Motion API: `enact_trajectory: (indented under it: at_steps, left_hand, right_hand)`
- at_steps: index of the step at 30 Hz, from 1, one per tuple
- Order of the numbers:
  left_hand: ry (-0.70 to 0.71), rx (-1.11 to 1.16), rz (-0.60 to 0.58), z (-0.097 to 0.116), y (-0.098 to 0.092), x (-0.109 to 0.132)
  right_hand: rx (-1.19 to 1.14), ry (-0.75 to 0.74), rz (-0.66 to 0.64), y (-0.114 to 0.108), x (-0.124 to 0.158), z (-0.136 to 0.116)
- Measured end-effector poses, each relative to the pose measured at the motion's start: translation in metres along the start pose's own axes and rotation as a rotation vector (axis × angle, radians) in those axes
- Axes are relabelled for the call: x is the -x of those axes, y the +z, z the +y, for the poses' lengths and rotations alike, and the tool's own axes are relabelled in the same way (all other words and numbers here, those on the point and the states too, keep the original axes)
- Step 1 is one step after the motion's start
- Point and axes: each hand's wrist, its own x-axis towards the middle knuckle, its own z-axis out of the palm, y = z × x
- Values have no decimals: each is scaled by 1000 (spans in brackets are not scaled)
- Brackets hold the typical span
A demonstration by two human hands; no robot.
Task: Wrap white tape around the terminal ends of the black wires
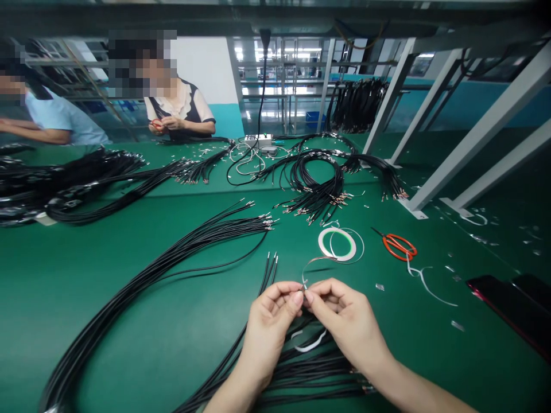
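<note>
Green bench mat (142, 321), black cables (310, 370) underneath. My left hand (267, 338) and right hand (348, 327) both pinching thin pale strip (314, 259).

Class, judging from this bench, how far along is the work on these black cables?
Done-looking: the fanned bundle of pin-tipped black cables lies neatly aligned. In hand: the left hand and right hand pinch a thin pale strip together. Remaining: the cables beneath the hands lie loose, and the tape roll has more on it.

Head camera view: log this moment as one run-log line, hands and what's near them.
Left hand: pinching thin pale strip | Right hand: same strip | Under hands: black cable bundle | Nearby: tape roll, orange-handled scissors
</note>
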Motion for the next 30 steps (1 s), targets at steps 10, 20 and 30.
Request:
enact_trajectory:
  at_steps: [10, 20, 30]
  left_hand:
    - [38, -86, 77, -5, -1, -3]
    - [-11, -48, 16, -1, 1, -1]
    - [-59, -26, -81, -1, -1, 0]
  right_hand:
    - [196, -41, 36, -2, 2, -1]
    - [143, -20, 7, -4, 2, -4]
    - [-69, 26, -65, -3, -1, -15]
